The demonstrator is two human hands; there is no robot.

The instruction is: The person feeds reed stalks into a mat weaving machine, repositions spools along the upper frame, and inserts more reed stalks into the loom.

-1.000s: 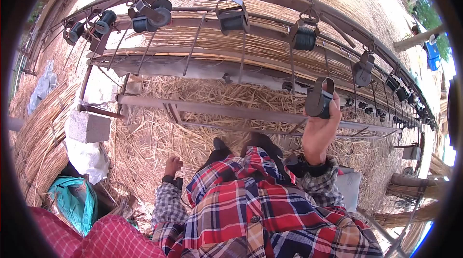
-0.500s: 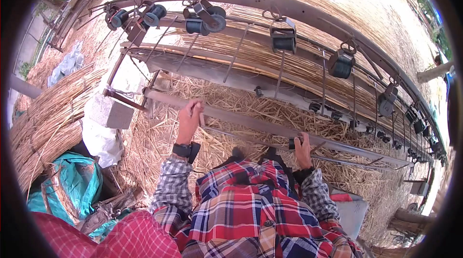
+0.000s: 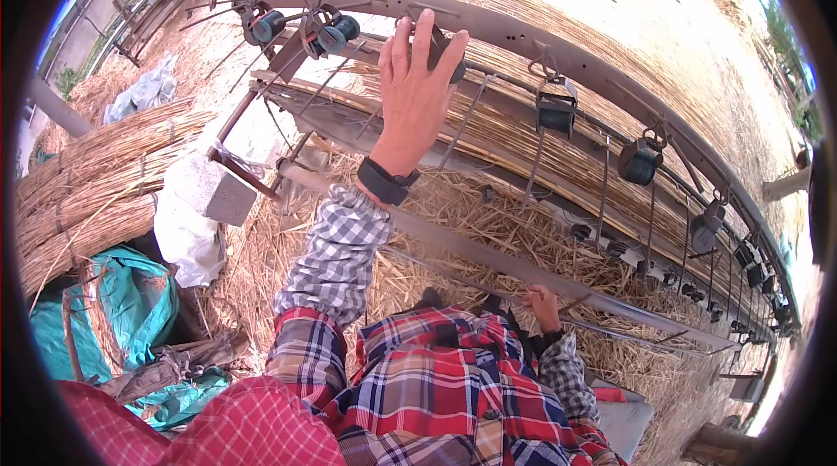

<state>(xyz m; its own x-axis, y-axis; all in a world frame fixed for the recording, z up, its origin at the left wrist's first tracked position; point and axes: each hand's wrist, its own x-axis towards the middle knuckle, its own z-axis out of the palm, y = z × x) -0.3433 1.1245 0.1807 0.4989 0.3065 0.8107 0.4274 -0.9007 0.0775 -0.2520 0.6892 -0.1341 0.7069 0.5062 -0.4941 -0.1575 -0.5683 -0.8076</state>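
In the head view, I am reaching my left hand [image 3: 411, 108] toward the metal beam [image 3: 506, 34], and its fingers are spreading wide before a dark spool [image 3: 459, 74] hanging just below the beam. My right hand [image 3: 544, 307] is curling well below the beam; if it is holding something, I cannot tell. Uneven pushing could be making the spool swing and tangle.
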